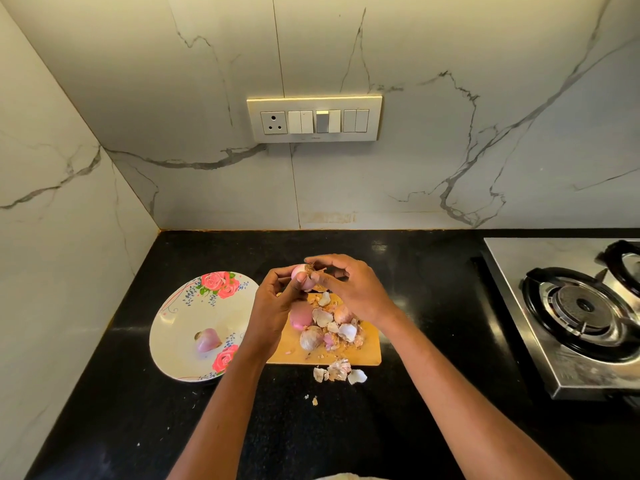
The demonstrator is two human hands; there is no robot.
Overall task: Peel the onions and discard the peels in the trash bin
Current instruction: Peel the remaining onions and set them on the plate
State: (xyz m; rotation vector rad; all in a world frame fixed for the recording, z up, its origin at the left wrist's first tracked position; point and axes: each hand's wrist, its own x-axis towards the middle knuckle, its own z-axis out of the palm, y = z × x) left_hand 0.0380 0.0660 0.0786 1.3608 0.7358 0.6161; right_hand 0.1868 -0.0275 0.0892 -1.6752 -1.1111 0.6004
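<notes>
Head view: left hand (277, 299) cradling small pink half-peeled onion (300, 276) above tan wooden cutting board (367, 351), steadying it; right hand (346, 289) pinching dry skin at its tip, prob. to tear off. Loose peels (337, 370) on black table, not yet binned.

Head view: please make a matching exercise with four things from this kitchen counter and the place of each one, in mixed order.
Things:
1. peeled pink onion half
2. small pink onion being peeled
3. loose pale onion peels
4. steel gas burner

Places:
A. on the black counter, before the wooden cutting board
B. far right
C. on the white floral plate
D. held between both hands

Pairs: 1-C, 2-D, 3-A, 4-B
</notes>
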